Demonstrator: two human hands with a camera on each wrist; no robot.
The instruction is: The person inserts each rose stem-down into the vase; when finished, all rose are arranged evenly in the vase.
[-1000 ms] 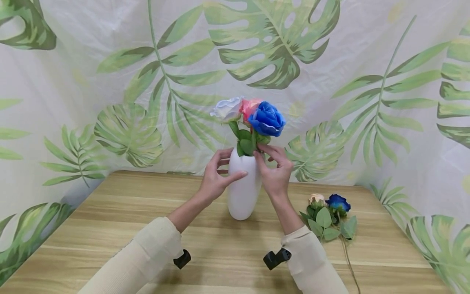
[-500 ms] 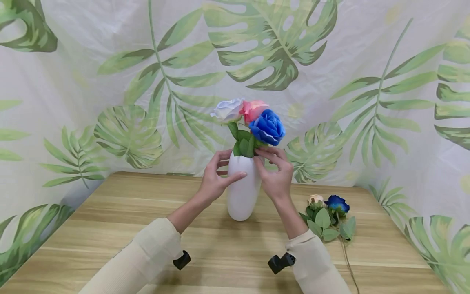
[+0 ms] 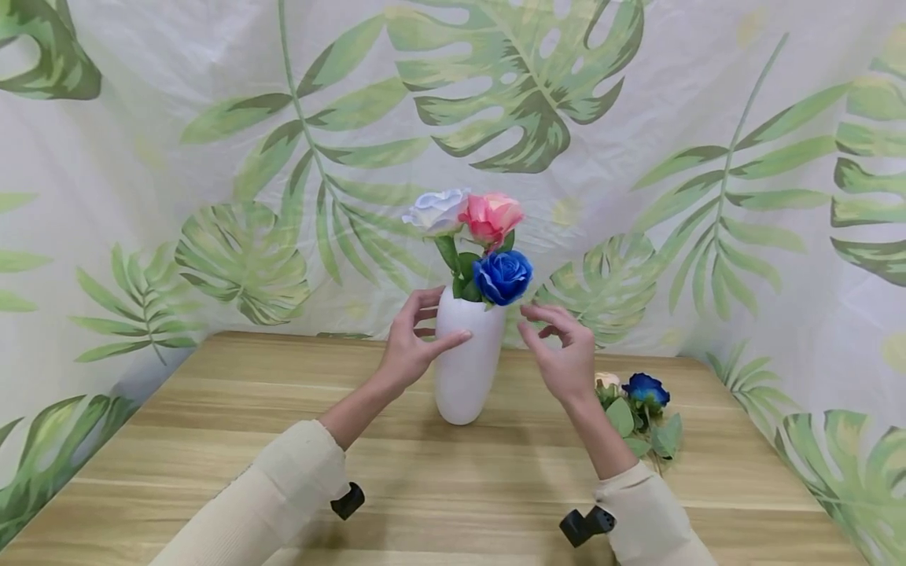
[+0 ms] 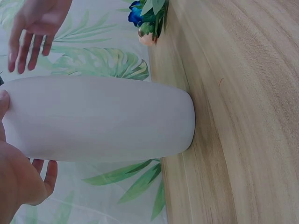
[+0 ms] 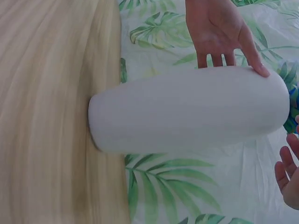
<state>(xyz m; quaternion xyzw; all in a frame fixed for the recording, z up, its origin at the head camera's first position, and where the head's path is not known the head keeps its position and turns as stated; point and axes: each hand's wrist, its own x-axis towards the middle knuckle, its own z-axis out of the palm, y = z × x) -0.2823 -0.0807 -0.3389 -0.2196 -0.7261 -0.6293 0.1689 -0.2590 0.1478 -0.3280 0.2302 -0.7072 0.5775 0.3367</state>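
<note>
A white vase [image 3: 467, 365] stands upright on the table, and my left hand [image 3: 414, 334] holds its upper left side, thumb across the front and fingers round the back. Out of its mouth rise a pale white-blue rose [image 3: 435, 212], a pink rose [image 3: 491, 218] and a blue rose [image 3: 503, 277]; the blue one sits lowest, right over the rim. My right hand [image 3: 566, 354] is just right of the vase, apart from it, fingers loosely bent with nothing between them. In the right wrist view the left thumb lies on the vase [image 5: 187, 109] near its top.
On the wooden table [image 3: 233, 440], to the right, lie a dark blue rose [image 3: 646, 389] and a peach rose [image 3: 607, 383] with green leaves, partly hidden behind my right forearm. A leaf-patterned cloth [image 3: 340, 79] hangs behind the table.
The blue rose has sunk lower into the vase, showing more of the pink rose. My right hand has let go of it and moved right. The left hand stays on the vase.
</note>
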